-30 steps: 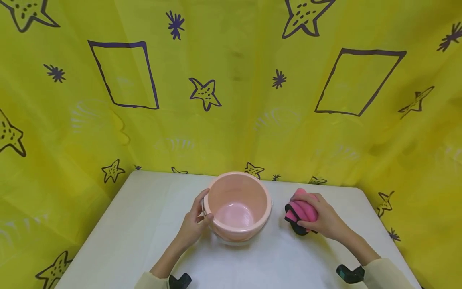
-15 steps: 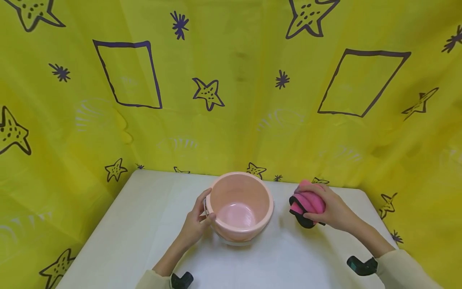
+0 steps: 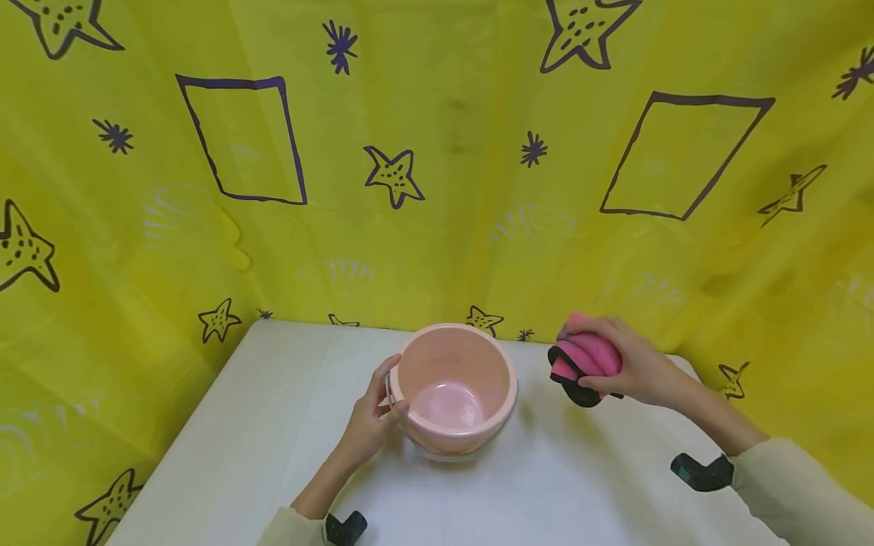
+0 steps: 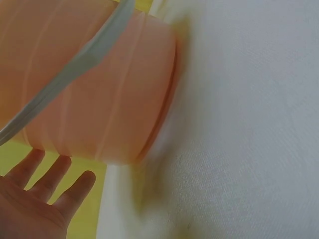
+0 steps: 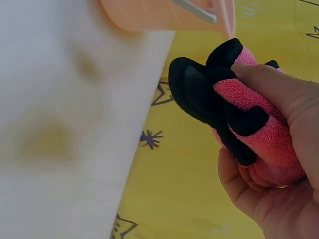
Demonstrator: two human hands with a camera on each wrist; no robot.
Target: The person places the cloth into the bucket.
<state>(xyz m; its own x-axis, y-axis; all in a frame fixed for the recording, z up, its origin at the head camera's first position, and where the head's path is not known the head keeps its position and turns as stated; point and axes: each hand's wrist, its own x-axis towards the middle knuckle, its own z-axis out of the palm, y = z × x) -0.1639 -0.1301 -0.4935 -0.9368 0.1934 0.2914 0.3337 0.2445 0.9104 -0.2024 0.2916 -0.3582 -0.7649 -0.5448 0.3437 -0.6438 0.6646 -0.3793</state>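
A pale pink bucket [image 3: 437, 436] with a light handle [image 4: 75, 69] stands upright on the white table, its inside showing bare. At its left side my left hand [image 3: 369, 425] holds it, thumb and index finger at the rim. Three fingers of that hand meet the bucket's outer wall in the left wrist view. My right hand [image 3: 638, 368] grips a bunched pink terry cloth piece with black edging [image 3: 580, 360], thumb on one side and fingers curled round the other. This bundle hangs above the table, right of the bucket.
The white table [image 3: 273, 425] ends at a back edge just behind the bucket. Yellow curtain fabric [image 3: 437, 250] with star drawings surrounds the table at the back and both sides. A dark wrist device [image 3: 703, 472] shows at the right sleeve.
My right hand has lifted the pink and black cloth bundle up off the table, slightly to the right. My left hand stays on the bucket, which keeps its place.
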